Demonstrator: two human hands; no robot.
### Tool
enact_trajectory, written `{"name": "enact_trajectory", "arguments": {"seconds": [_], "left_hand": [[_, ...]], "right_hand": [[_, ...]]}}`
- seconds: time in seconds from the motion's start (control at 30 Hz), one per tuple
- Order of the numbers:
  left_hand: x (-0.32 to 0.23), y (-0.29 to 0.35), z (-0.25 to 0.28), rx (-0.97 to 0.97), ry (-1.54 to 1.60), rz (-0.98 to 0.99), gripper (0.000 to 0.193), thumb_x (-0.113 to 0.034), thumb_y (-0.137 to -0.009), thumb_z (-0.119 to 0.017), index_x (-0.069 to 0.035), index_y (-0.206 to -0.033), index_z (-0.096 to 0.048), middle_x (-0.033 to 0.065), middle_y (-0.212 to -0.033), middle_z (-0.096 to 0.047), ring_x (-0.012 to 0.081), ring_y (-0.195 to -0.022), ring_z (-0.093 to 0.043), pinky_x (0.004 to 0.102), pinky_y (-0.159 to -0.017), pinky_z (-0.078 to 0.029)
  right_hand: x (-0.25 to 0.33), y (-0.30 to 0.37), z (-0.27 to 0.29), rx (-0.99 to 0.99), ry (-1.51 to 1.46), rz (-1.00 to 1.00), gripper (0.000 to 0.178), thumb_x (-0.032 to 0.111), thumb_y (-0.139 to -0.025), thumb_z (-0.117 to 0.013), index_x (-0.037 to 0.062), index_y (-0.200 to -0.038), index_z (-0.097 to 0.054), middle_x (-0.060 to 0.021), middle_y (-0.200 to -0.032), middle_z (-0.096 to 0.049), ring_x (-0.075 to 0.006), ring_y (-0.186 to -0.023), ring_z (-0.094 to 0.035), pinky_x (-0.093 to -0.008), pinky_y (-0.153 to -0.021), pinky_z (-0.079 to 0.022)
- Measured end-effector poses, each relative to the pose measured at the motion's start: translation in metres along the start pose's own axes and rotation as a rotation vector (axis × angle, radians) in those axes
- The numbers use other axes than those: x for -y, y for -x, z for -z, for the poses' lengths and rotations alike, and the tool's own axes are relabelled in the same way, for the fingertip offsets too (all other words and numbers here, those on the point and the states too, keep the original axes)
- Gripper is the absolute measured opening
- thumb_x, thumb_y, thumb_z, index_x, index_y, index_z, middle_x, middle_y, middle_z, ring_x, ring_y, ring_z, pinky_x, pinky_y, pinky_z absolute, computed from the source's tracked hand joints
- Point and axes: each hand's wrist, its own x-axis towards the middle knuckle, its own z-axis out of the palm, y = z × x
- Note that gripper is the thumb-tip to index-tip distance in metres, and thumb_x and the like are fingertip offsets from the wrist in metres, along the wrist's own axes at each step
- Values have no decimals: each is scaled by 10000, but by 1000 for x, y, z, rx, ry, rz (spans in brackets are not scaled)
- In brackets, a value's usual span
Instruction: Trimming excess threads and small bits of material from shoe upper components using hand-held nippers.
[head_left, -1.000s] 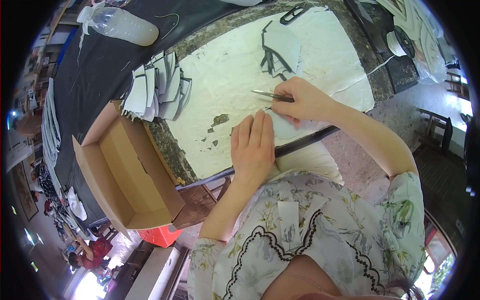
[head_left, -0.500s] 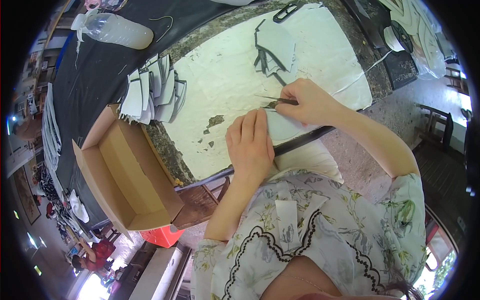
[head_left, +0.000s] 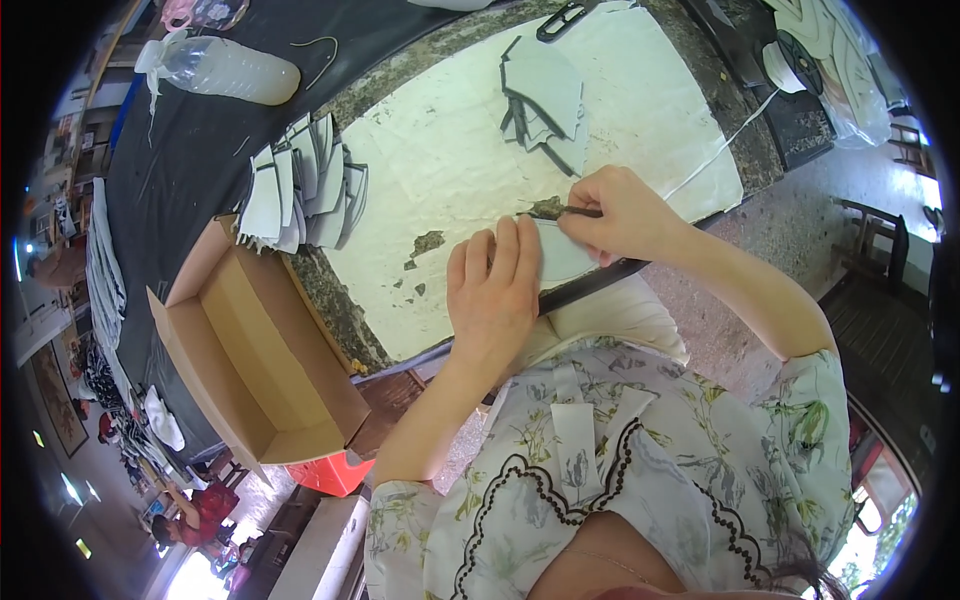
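Note:
My left hand [head_left: 492, 298] lies flat, fingers together, pressing a pale grey cut piece [head_left: 560, 256] onto the white paper-covered worktop [head_left: 450, 170]. My right hand [head_left: 622, 213] grips a thin dark tool [head_left: 560, 211] like a pen and holds its tip against the piece's far edge, just beyond my left fingertips. Part of the piece is hidden under both hands.
A fanned stack of grey pieces [head_left: 300, 185] lies at the left of the paper, a smaller pile [head_left: 542, 100] at the back. An open cardboard box [head_left: 245, 360] hangs off the table's left edge. A plastic bottle [head_left: 225, 70] lies on dark cloth. A thread spool [head_left: 785, 62] sits far right.
The tool tip has moved along the piece's edge, closer to my left fingertips. My left hand stays pressed flat on the piece.

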Motion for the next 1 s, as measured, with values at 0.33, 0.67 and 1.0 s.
{"name": "enact_trajectory", "arguments": {"seconds": [0.33,0.67,1.0], "left_hand": [[2,-4,1,14,-83,-107,651,-83,-700,-690,-43,-1332,-540,118,-1294,-553,291,-1150,-527,423,-1002,-408],[3,-7,3,1,-187,-219,486,-133,-791,-581,-9,-1261,-570,166,-1240,-560,317,-1094,-543,429,-971,-440],[2,-9,2,32,-113,-283,480,-132,-784,-587,15,-1239,-556,167,-1209,-562,304,-1115,-548,399,-978,-456]], "right_hand": [[-4,11,5,6,14,-27,271,112,-842,-637,-16,-612,-572,-70,-527,-603,-118,-458,-612,-240,-435,-484],[-7,12,4,28,1,-68,260,111,-800,-592,-24,-578,-593,-101,-550,-647,-160,-463,-650,-278,-464,-515],[-5,11,5,38,-4,-81,280,102,-834,-619,-26,-591,-567,-99,-542,-616,-144,-464,-630,-259,-429,-499]]}}
